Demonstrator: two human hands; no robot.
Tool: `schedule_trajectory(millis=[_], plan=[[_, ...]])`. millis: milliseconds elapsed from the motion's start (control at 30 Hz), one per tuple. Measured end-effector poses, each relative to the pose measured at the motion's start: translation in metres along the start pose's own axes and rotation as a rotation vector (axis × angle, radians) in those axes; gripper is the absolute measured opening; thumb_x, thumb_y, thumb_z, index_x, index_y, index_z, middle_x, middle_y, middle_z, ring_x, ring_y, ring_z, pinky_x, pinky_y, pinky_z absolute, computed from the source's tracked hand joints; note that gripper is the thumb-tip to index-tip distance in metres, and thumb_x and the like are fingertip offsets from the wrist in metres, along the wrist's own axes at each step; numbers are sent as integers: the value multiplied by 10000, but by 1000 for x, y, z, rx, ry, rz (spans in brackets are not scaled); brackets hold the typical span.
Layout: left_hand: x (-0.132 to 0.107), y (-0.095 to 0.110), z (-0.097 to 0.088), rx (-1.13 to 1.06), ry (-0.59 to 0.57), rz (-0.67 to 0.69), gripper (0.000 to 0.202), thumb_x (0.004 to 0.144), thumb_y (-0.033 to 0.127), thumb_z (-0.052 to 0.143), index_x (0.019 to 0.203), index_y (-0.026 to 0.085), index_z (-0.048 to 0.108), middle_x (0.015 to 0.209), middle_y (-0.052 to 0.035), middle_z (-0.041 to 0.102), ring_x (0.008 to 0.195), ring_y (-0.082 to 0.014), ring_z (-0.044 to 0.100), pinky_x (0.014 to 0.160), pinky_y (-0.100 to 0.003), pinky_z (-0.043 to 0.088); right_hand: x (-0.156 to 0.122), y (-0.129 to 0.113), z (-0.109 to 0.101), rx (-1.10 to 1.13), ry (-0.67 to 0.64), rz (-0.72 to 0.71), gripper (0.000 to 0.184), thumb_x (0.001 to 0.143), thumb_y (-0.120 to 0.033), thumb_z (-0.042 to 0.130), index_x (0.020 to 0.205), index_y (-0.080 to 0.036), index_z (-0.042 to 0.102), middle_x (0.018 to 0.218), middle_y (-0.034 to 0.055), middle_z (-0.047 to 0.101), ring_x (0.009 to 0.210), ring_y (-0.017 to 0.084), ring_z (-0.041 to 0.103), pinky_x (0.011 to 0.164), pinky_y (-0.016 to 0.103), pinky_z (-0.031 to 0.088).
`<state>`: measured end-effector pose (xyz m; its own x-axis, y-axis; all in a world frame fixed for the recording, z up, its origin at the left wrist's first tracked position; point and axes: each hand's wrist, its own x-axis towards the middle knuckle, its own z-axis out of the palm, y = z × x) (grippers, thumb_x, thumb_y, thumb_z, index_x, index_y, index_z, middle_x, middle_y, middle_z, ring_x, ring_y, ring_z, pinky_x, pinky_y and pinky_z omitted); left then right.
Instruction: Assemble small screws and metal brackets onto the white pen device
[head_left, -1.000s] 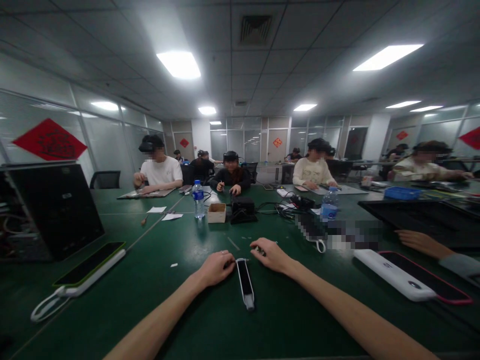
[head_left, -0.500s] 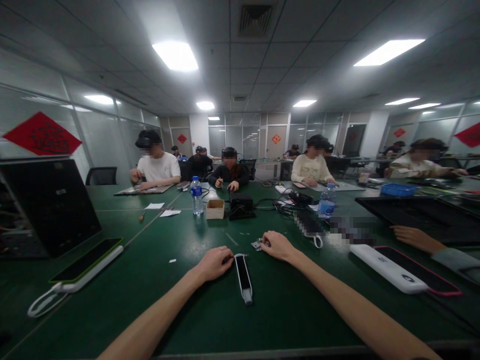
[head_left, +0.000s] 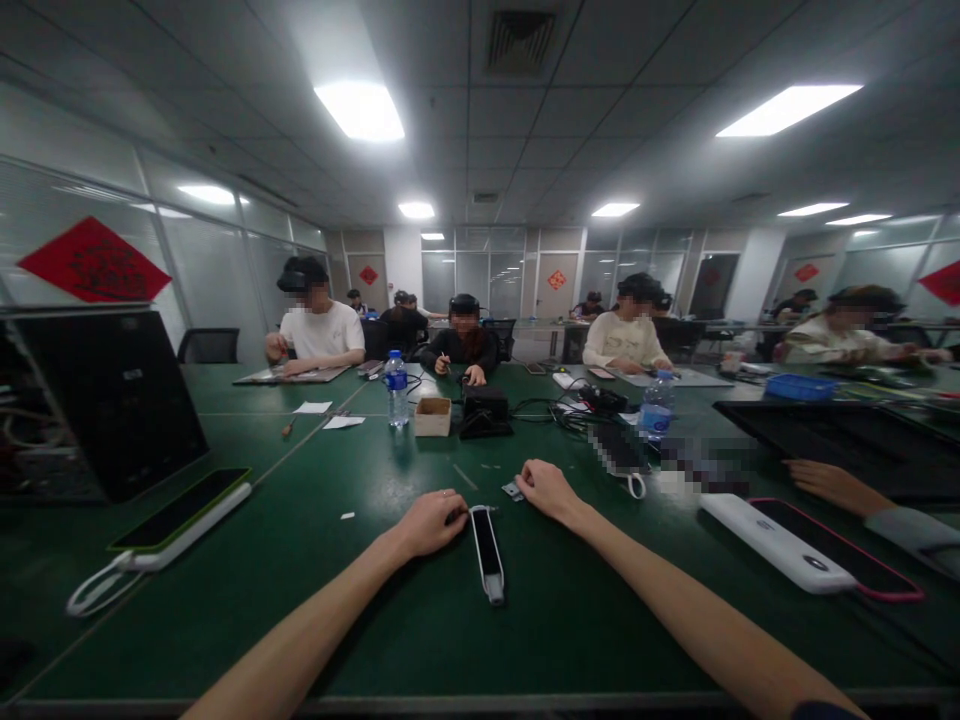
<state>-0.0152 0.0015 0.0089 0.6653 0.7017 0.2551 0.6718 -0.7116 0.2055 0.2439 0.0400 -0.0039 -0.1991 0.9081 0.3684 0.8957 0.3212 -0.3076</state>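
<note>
My left hand [head_left: 435,522] rests on the green table with its fingers curled in; whether anything is inside them is hidden. Just right of its fingertips lies a long narrow device [head_left: 487,555] with a dark face and white rim, its far end close to or touching the fingers. My right hand [head_left: 549,488] lies farther forward on the table, fingers bent down and closed around a small metal piece [head_left: 512,490]. Only the flat, silvery left part of that piece shows past the fingers.
A small cardboard box [head_left: 433,418], a black box [head_left: 484,408] and a water bottle [head_left: 397,388] stand ahead. Left lies a green-edged phone [head_left: 184,508]; right, a white power bank [head_left: 776,545]. Another person's hand [head_left: 840,482] rests at right by a black panel [head_left: 840,440]. Several people sit opposite.
The view has shifted slightly. My right hand's fingers have changed a little around the metal piece, now covering more of it. My left hand stays beside the narrow device.
</note>
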Motion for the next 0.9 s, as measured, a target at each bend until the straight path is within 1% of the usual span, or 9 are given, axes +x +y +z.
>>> schedule_trajectory(millis=[100,233,333,433,533,633,733,800,900], plan=[[0,0,0,1,4,7,170,891,254,464,904,187,620,841,-23,617,738,-143,568,666,-240,415,0,-2,2,27,-20,25,184,879,-274,495,773,-156,588,818,70,633,731,163,582,647,251,408],[-1,0,0,2,0,2,168,894,254,463,906,187,617,845,-24,616,750,-145,570,676,-242,418,-2,-3,3,29,-39,25,241,909,-308,454,769,-161,584,827,76,633,739,164,582,662,256,410],[-1,0,-1,4,-14,-5,170,896,257,464,921,188,617,858,-24,620,756,-144,570,679,-241,419,-4,-4,4,31,-51,19,257,900,-357,477,777,-161,590,840,80,630,746,167,579,653,255,412],[0,0,-1,3,-14,-10,167,895,257,466,921,186,616,863,-25,621,761,-143,571,682,-241,420,-4,-5,4,35,-49,-6,211,881,-321,505,781,-157,592,841,79,625,745,165,575,641,248,417],[-1,-1,-1,-7,-9,-3,170,897,257,463,925,187,615,869,-24,621,763,-142,571,685,-242,423,-1,-2,1,46,18,-47,182,885,-266,488,773,-156,581,826,75,619,738,160,572,657,248,425],[-1,-1,0,-17,-8,8,178,901,265,459,927,187,617,876,-25,619,764,-141,570,682,-243,423,3,7,-6,72,160,-66,190,899,-274,463,785,-162,565,829,74,617,741,164,570,673,258,429],[0,-3,2,-20,-8,7,181,899,263,458,936,189,619,877,-26,620,770,-144,572,685,-246,424,7,24,-12,63,253,-16,194,905,-284,452,795,-163,557,839,77,615,745,169,568,681,264,428],[0,-5,4,-8,-5,2,178,894,260,462,936,190,620,867,-27,621,772,-148,573,687,-248,423,8,37,-13,31,245,45,196,907,-279,448,796,-160,557,845,81,615,751,171,571,686,263,423],[1,-7,6,14,-2,3,169,889,259,466,918,192,619,844,-24,617,762,-150,570,682,-249,418,9,54,-11,-42,176,129,197,913,-264,440,811,-151,564,871,96,619,781,180,577,688,261,414]])
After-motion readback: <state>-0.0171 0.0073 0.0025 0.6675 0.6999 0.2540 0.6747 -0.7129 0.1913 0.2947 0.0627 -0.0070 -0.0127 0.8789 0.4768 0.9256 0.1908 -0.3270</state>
